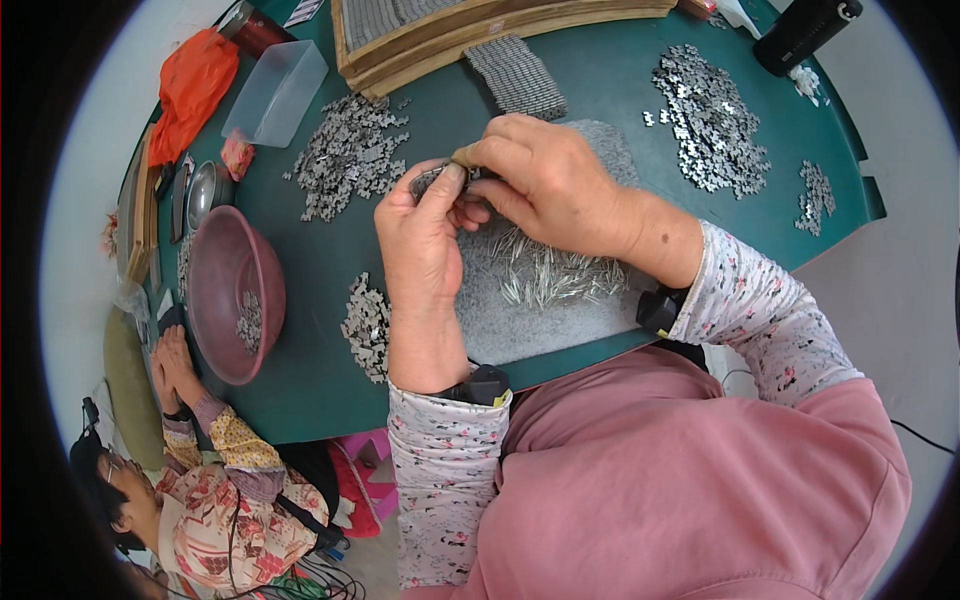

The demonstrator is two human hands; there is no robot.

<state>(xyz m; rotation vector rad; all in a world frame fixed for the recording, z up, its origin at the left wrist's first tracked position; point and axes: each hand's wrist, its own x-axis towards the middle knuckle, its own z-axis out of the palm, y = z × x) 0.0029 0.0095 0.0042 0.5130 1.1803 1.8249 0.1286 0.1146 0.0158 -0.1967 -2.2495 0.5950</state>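
My left hand (422,235) is closed around a small dark piece of metal links (428,182), mostly covered by the thumb and fingers. Against it, the fingers of my right hand (550,180) are pinched together; whatever sits between their tips is too small to make out. Both hands are above a grey felt mat (500,335). Loose thin silvery pins (555,272) lie scattered on the mat below my right hand. Just beyond my hands, a flat panel of joined metal links (515,78) rests on the green table.
Piles of small metal links (350,155) lie left and right (710,120), with a smaller heap (367,325) beside my left forearm. A pink bowl (225,300), clear plastic box (280,95), wooden trays (500,30) and black bottle (805,35) stand around. Another person's hands (175,365) rest at left.
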